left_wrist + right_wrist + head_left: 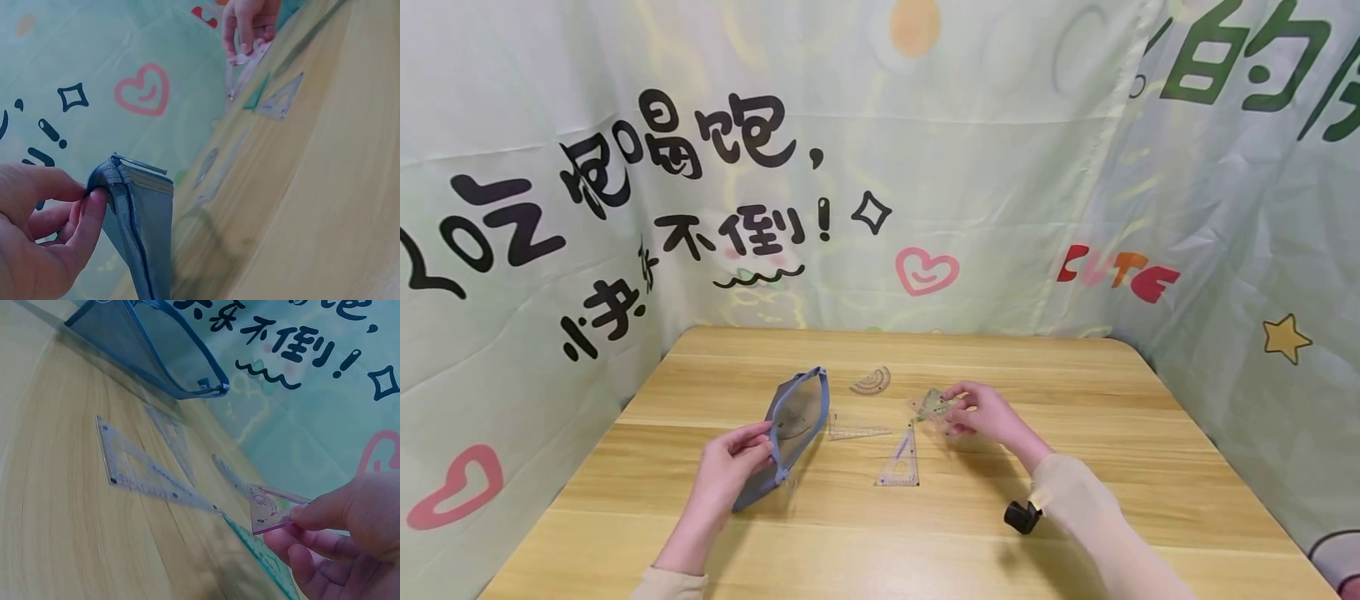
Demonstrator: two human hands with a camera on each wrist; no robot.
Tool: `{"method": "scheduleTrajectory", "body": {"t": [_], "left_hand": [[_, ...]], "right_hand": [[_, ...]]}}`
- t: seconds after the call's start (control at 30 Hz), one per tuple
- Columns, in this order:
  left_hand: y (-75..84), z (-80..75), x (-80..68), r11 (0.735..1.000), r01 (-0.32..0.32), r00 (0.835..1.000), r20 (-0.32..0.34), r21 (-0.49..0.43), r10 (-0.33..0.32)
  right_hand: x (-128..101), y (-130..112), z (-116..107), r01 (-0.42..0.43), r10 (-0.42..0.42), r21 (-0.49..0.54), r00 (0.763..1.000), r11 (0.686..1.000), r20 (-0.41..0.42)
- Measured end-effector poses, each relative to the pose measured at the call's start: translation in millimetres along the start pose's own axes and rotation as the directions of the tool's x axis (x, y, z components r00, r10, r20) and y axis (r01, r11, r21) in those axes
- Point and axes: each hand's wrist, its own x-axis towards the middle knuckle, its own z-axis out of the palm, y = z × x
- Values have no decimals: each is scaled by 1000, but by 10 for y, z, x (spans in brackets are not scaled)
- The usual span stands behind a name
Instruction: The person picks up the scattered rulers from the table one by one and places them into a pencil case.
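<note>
My left hand [730, 462] pinches the rim of a blue zippered mesh pouch [153, 231], which gapes toward the right. Between thumb and fingers, my right hand [988, 410] holds a pink transparent set square [269, 522] above the table. Beneath it a green set square [262, 556] lies on the wood, partly hidden by the hand in the right wrist view. One clear set square [900, 471] with bluish markings touches or nearly touches the green one. Nearer the pouch lies another clear set square [857, 432]. A clear protractor [871, 382] lies farther back.
The wooden table [1150, 467] has rounded far corners. Pale printed cloth [1000, 192] hangs behind it and along both sides. A small black device [1021, 517] is at the right sleeve's cuff.
</note>
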Motion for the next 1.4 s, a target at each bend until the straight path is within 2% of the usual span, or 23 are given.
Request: {"method": "scheduleTrajectory", "body": {"t": [0.5, 0.73, 0.93, 1.4], "left_hand": [[-2, 4, -61, 1000, 7, 1000, 7, 26, -7], [22, 25, -86, 998, -26, 1000, 14, 62, 25], [38, 40, -69, 994, -19, 1000, 12, 110, 18], [97, -20, -37, 988, -70, 997, 30, 138, 67]], "right_hand": [[64, -97, 141, 21, -23, 82, 999, 996, 28], [88, -160, 196, 15, -19, 118, 999, 993, 35], [114, -174, 241, 3, -6, 127, 1000, 992, 28], [137, -278, 364, 19, -28, 187, 999, 982, 45]]}}
